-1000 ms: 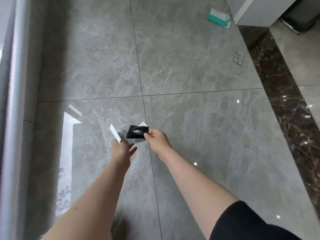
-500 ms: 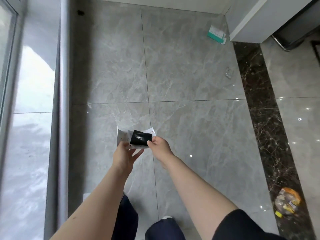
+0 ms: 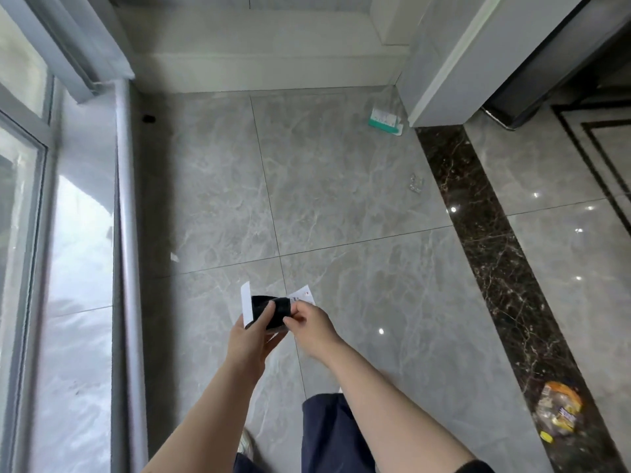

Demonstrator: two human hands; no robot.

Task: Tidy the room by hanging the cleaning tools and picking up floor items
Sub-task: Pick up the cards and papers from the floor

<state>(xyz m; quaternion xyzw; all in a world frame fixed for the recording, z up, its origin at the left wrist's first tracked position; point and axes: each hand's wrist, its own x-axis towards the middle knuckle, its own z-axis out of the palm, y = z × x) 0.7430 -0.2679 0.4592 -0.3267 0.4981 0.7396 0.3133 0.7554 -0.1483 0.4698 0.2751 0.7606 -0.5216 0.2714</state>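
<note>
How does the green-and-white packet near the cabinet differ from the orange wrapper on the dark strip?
The green-and-white packet lies flat and rectangular on grey tile; the orange wrapper is crumpled and rounded on the dark marble strip. The packet lies far ahead, the wrapper close by on the right. Neither is touched by a hand.

Held in front of the body: a black wrapper (image 3: 271, 312) with white paper (image 3: 246, 303) behind it, pinched by the left hand (image 3: 251, 339) and gripped at its right edge by the right hand (image 3: 310, 326). Lying on the grey tiled floor (image 3: 341, 206): a green-and-white packet (image 3: 386, 122) near the white cabinet (image 3: 454, 63), a clear crumpled wrapper (image 3: 416, 183) beside the dark marble strip (image 3: 495, 268), an orange-and-yellow snack bag (image 3: 558, 413) on that strip. A window frame (image 3: 124, 233) is seen at left.
</note>
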